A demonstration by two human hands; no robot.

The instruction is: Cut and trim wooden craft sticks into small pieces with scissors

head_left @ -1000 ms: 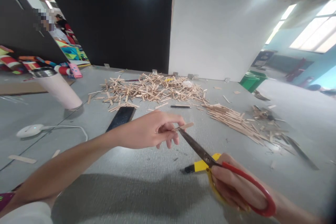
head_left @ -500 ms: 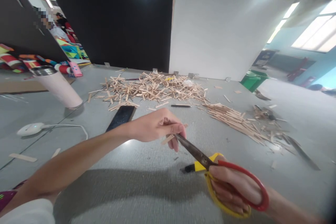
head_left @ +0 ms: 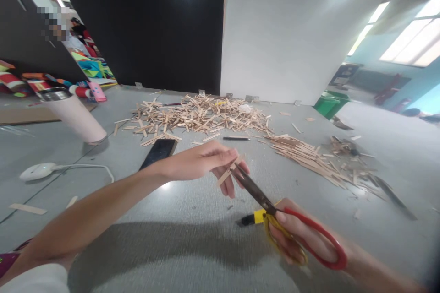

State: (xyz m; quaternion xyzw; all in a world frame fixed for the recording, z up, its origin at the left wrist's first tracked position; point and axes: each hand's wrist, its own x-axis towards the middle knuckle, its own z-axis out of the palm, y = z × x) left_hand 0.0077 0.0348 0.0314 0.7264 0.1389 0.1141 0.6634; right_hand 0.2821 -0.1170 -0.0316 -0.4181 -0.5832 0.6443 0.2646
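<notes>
My left hand pinches a small flat wooden stick between thumb and fingers above the grey table. In my right hand is a pair of scissors with one red and one yellow handle loop. The tips of its dark blades meet the stick at my left fingertips; whether they cut into it I cannot tell. Under the scissors lies a black and yellow utility knife, partly hidden by my right hand.
A heap of wooden sticks spreads along the back, with a neater row of sticks at right. A phone, a pen, a pale pink bottle and a white corded device lie or stand around. Black and white panels rise behind.
The scissors' handles have closed somewhat and shifted slightly left. My left thumb has moved up, and the stick now points more steeply, showing more of its length.
</notes>
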